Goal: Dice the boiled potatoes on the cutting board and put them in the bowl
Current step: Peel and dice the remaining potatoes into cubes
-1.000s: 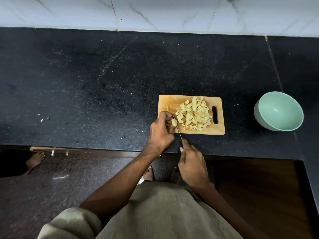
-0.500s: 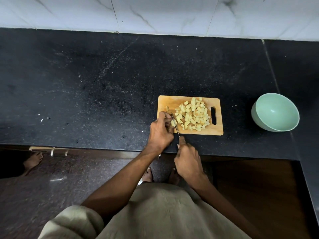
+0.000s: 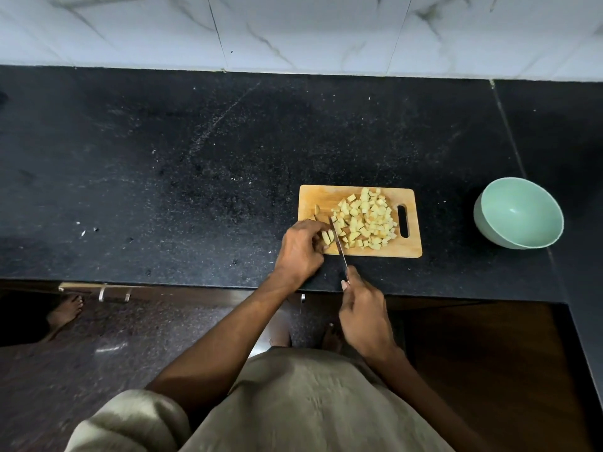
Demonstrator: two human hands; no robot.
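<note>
We are finding the knife handle wholly hidden inside the right hand, so only the thin blade is showing. The left hand is covering the near-left corner of the cutting board, and its fingertips are curling out of sight behind the potato piece they are holding, so we are not making out where the piece ends. The diced potatoes are blurring into one pale heap; we are not counting them. The specks on the counter at far left are staying too small to identify. Another person's foot is being cut off by the counter edge.
</note>
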